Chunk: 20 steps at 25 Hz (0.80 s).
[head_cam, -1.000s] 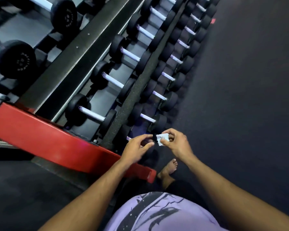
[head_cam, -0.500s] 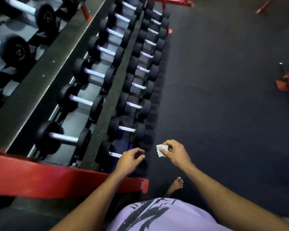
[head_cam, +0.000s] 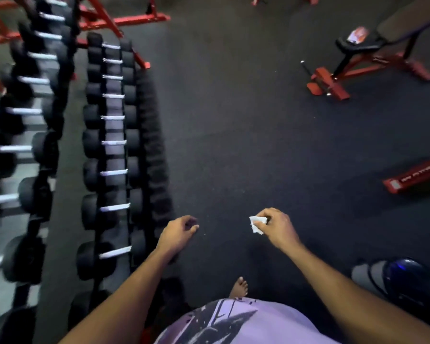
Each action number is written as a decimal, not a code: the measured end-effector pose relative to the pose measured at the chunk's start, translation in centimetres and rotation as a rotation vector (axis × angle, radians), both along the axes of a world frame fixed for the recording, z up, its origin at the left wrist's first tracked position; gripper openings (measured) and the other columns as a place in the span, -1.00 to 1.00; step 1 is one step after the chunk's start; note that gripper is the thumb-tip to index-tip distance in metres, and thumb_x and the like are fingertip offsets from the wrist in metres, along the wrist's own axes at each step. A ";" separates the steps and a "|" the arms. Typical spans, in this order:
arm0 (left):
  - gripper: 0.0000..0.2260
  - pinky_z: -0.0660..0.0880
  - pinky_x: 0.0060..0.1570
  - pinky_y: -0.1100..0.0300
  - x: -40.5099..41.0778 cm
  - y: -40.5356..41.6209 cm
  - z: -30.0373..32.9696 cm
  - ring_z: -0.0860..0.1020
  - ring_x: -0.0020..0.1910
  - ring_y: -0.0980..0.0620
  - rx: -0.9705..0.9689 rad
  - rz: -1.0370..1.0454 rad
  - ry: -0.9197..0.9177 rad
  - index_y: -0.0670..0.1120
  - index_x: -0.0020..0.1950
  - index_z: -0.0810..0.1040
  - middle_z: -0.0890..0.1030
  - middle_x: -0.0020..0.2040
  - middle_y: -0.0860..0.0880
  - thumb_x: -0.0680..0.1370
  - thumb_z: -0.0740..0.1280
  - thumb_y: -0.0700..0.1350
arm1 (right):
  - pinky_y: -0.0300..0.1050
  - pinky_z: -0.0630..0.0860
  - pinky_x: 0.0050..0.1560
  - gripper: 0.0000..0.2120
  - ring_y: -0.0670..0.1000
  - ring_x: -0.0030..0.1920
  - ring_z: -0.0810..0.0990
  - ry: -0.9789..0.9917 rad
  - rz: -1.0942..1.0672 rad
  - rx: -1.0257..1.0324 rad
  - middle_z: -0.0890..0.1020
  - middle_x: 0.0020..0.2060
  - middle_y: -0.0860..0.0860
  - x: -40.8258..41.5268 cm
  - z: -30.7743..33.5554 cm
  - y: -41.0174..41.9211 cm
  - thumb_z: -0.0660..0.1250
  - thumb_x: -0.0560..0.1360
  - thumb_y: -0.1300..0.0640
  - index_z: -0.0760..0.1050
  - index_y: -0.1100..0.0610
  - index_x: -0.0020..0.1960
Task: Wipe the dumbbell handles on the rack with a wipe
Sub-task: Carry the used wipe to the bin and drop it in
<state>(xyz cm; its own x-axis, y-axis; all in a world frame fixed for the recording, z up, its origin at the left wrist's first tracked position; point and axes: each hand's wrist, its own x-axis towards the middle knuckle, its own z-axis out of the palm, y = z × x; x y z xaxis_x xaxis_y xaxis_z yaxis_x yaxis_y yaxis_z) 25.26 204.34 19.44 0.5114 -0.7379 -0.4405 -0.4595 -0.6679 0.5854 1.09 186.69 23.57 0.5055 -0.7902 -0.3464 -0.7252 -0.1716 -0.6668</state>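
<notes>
Left hand [head_cam: 178,232] loosely curled, holding nothing, right hand [head_cam: 274,225] in a pinching grip, both forearms extended forward

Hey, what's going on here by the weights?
A person stands beside a dumbbell rack. Their right hand pinches a small white wipe, held over the dark floor and clear of the dumbbells. The left hand hangs loosely curled and holds nothing. No handle is being wiped at this moment.

— What sort of place is this?
— A gym. Rows of black dumbbells [head_cam: 112,145] with pale handles sit on a tiered rack [head_cam: 67,170] with red framing.
— Anything else?
— Dark rubber flooring [head_cam: 233,132], a red-framed weight bench [head_cam: 372,58], and another red machine base [head_cam: 415,173].
</notes>
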 end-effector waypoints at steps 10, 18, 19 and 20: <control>-0.78 0.56 0.07 0.15 0.0 -18.1 -0.6 0.65 0.00 0.15 0.011 -0.273 -0.007 0.03 0.19 0.63 0.70 0.07 0.12 0.57 0.41 0.02 | -0.33 0.46 -0.31 -0.81 -0.16 -0.20 0.63 -0.064 -0.419 0.029 0.63 -0.25 -0.13 -3.6 -0.5 -11.1 0.50 0.38 0.20 0.57 -0.01 -0.09; -0.79 0.52 0.00 0.22 5.6 -37.3 -0.3 0.64 0.02 0.16 0.027 -0.524 0.014 0.05 0.19 0.63 0.68 0.08 0.15 0.58 0.39 0.04 | 0.01 0.59 -0.24 -0.82 -0.16 -0.24 0.61 0.022 -0.546 -0.065 0.63 -0.26 -0.20 -1.3 1.6 -24.6 0.40 0.45 0.18 0.55 -0.11 -0.21; -0.78 0.52 0.01 0.22 6.1 -39.6 0.0 0.64 0.03 0.15 0.032 -0.582 0.009 0.04 0.20 0.62 0.68 0.08 0.14 0.58 0.39 0.04 | 0.01 0.59 -0.25 -0.82 -0.15 -0.24 0.60 0.005 -0.563 -0.089 0.63 -0.25 -0.19 -1.4 2.1 -26.0 0.38 0.47 0.18 0.55 -0.11 -0.19; -0.78 0.54 0.04 0.20 6.4 -42.7 -0.1 0.64 0.04 0.14 0.027 -0.634 0.001 0.03 0.20 0.62 0.68 0.08 0.12 0.58 0.39 0.03 | 0.01 0.59 -0.26 -0.82 -0.14 -0.26 0.61 -0.018 -0.603 -0.111 0.64 -0.25 -0.18 -1.7 2.5 -27.4 0.36 0.48 0.18 0.56 -0.11 -0.17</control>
